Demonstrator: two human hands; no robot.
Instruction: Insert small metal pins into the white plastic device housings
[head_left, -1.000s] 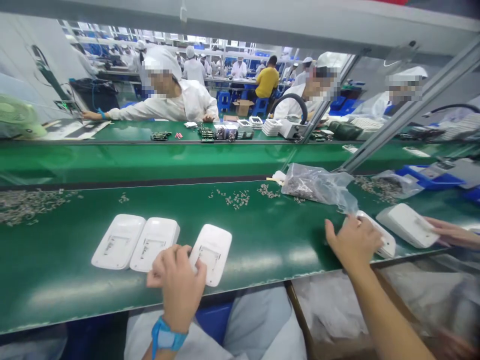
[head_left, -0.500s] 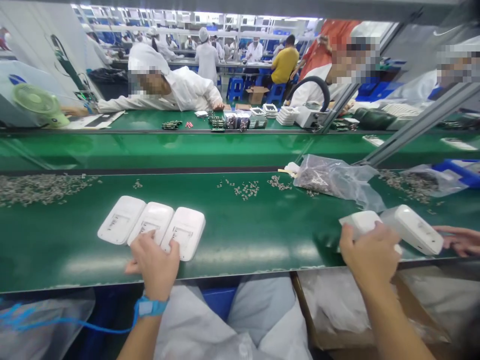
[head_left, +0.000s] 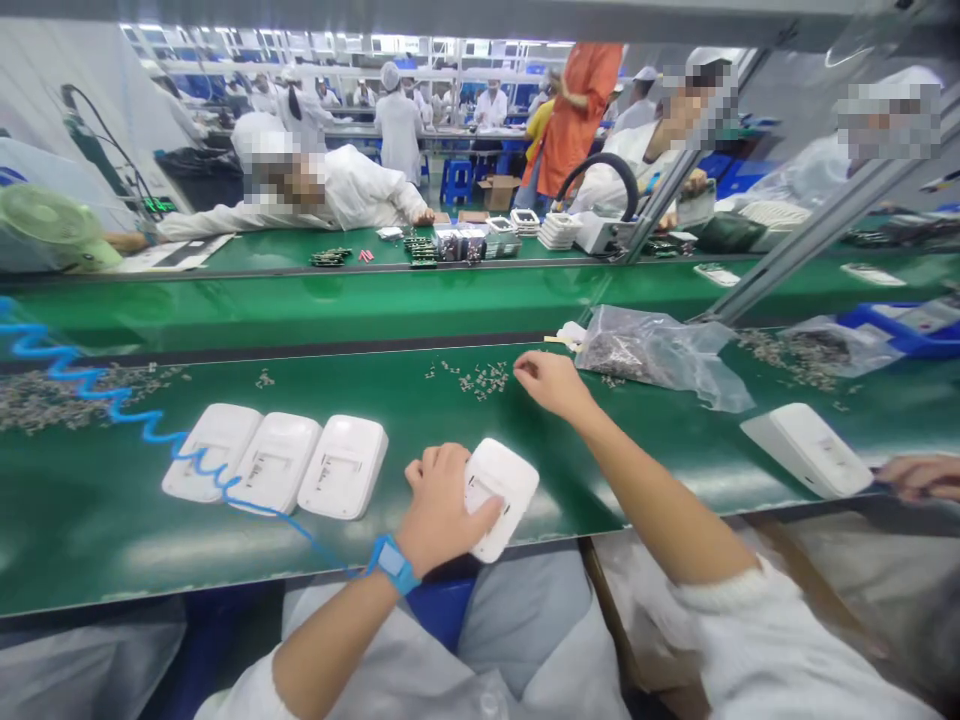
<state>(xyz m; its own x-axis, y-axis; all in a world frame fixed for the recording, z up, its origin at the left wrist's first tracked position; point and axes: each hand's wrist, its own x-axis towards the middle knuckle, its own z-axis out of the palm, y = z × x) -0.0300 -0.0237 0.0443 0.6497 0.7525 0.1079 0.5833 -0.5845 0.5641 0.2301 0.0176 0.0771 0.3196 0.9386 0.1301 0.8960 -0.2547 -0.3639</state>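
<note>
Three white housings point(head_left: 279, 440) are lying in a row at left on the green bench point(head_left: 187, 550), and, in the head view, my left hand point(head_left: 446, 505) is holding a fourth housing point(head_left: 511, 480) to their right, by the near edge, thumb lapping onto its face. Farther off, my right hand point(head_left: 559, 385) is hovering just right of the small metal parts point(head_left: 484, 380), fingers curling inward; whether they're pinching anything, I can't tell. For good handling, I'm favouring a steady left grip, thumb clear of the recess, and a light, precise right-hand touch.
</note>
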